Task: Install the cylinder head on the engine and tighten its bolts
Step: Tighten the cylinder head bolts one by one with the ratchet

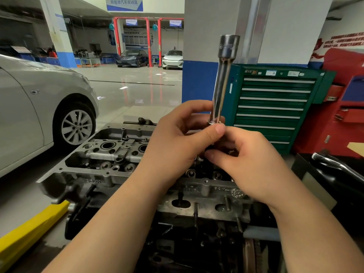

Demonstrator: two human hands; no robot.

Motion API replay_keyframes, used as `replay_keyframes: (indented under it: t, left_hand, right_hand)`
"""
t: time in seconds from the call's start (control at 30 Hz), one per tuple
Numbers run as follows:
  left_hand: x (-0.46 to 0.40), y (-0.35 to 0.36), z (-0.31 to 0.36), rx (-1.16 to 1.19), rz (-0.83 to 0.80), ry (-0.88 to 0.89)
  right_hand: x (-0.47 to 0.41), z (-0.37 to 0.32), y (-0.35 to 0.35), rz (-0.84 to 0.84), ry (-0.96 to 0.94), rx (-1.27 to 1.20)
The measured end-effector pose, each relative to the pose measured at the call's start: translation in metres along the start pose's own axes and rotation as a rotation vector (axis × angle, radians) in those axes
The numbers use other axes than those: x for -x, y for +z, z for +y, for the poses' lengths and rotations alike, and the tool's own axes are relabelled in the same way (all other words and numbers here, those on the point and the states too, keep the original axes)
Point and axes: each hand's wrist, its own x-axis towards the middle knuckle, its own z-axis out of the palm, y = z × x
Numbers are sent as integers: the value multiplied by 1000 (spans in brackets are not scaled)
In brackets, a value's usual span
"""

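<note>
Above the engine, both hands meet at chest height. My left hand (pixel 183 138) curls round the lower end of a long chrome socket extension (pixel 222 83), thumb pressed against its base, the tool standing nearly upright with its wide socket end topmost. My right hand (pixel 248 162) pinches something small and dark just under the left thumb; what it is I cannot tell, fingers hide it. Cylinder head (pixel 110 154) sits below on the engine block (pixel 197 239), top face open, bolt wells showing. Judgement: the tool is stiff polished steel, top-heavy with that socket, likely slick if oily, so hold low on the shaft with a full wrap, not fingertips. Head itself looks like heavy cast metal; no shifting it one-handed. Green tool chest (pixel 275 107) behind, silver car (pixel 35 107) at left.
</note>
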Motion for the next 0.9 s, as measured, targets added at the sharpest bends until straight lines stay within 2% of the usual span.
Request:
replay_keyframes:
  t: [0.1, 0.17, 0.33, 0.5, 0.6, 0.77, 0.9]
  left_hand:
    - [-2, 0, -3, -88, 74, 2]
    - [-3, -1, -6, -58, 134, -29]
    - [-2, -1, -4, -1, 55, -42]
    - [-1, 1, -2, -49, 33, -6]
    - [-2, 0, -5, -60, 97, 6]
    - [0, -1, -5, -5, 91, -33]
    - [0, -1, -2, -19, 45, -21]
  right_hand:
    - [2, -2, 5, 101, 23, 94]
    - [2, -4, 6, 133, 16, 145]
    - [3, -3, 0, 28, 18, -18]
    - [3, -3, 3, 61, 28, 71]
    - [3, -6, 6, 103, 6, 155]
    - [3, -5, 2, 29, 10, 0]
    - [3, -5, 2, 32, 13, 48]
